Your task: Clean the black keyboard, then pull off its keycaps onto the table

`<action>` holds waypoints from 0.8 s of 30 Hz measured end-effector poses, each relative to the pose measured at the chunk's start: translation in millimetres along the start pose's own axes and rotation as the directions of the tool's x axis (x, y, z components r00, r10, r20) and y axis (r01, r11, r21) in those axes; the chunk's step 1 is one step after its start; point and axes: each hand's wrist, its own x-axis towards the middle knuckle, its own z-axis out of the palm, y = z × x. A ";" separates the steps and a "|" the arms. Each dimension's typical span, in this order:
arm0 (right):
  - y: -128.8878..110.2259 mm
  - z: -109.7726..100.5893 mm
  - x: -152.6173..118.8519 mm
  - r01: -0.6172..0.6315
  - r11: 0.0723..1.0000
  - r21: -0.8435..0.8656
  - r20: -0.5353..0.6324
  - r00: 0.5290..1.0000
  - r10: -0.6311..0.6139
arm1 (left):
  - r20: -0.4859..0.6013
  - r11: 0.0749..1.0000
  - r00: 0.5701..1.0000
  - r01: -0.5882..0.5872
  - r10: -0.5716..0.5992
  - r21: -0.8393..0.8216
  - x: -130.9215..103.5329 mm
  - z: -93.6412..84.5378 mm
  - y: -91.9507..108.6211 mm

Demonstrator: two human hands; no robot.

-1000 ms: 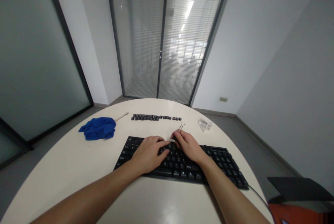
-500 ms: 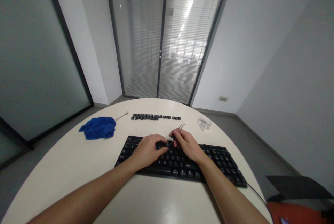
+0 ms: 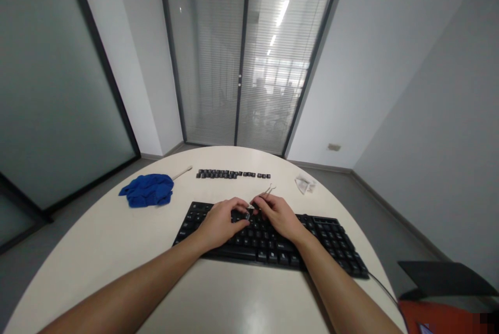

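Observation:
A black keyboard [image 3: 249, 255] lies in front of me, with both hands over its upper middle rows. Between the thumb and fingertips of my left hand [image 3: 221, 222] is a small black keycap [image 3: 247, 215], tilted a little. Close beside it, my right hand [image 3: 279, 214] is closed round a wire keycap puller [image 3: 268, 189], whose two thin wire ends point up and away past the fingers. The grip end of the puller is mostly hidden by the hand. My fingers cover the keys just beneath them.
Loose keycaps [image 3: 218, 173] stand in rows beyond the keyboard. A blue cloth [image 3: 147, 190] and a light-handled stick [image 3: 182, 172] lie to the left. A crumpled clear bag [image 3: 305, 184] is at the right. The cable [image 3: 384, 288] runs off the round table [image 3: 128, 251] near a chair [image 3: 444, 279].
My right hand has tilted and shifted slightly left, lowering the puller's wire ends. The keycap at my left fingertips has come into clearer view, and my left hand has drawn back slightly.

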 end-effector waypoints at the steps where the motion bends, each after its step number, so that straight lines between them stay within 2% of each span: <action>1: -0.1 0.0 -0.1 0.003 1.000 0.000 0.004 1.000 -0.003 | 0.003 1.000 1.000 0.000 0.000 -0.022 0.0 0.0 0.3; 7: -2.6 0.0 -0.5 0.015 1.000 -0.011 0.006 1.000 -0.015 | -0.010 1.000 1.000 -0.008 0.007 -0.028 0.1 0.4 1.1; 15: -0.9 0.7 0.0 0.010 1.000 -0.012 0.004 1.000 -0.010 | -0.076 0.995 0.997 -0.017 0.024 0.097 -1.7 1.3 3.0; 20: 1.5 0.8 0.9 -0.008 1.000 -0.001 -0.048 0.999 0.008 | -0.088 0.980 0.991 -0.079 0.096 0.182 -4.1 1.0 7.7; 24: 3.1 0.8 1.4 -0.020 1.000 0.007 -0.066 0.998 0.021 | -0.029 0.949 0.984 -0.162 0.176 0.270 -6.2 -0.6 14.8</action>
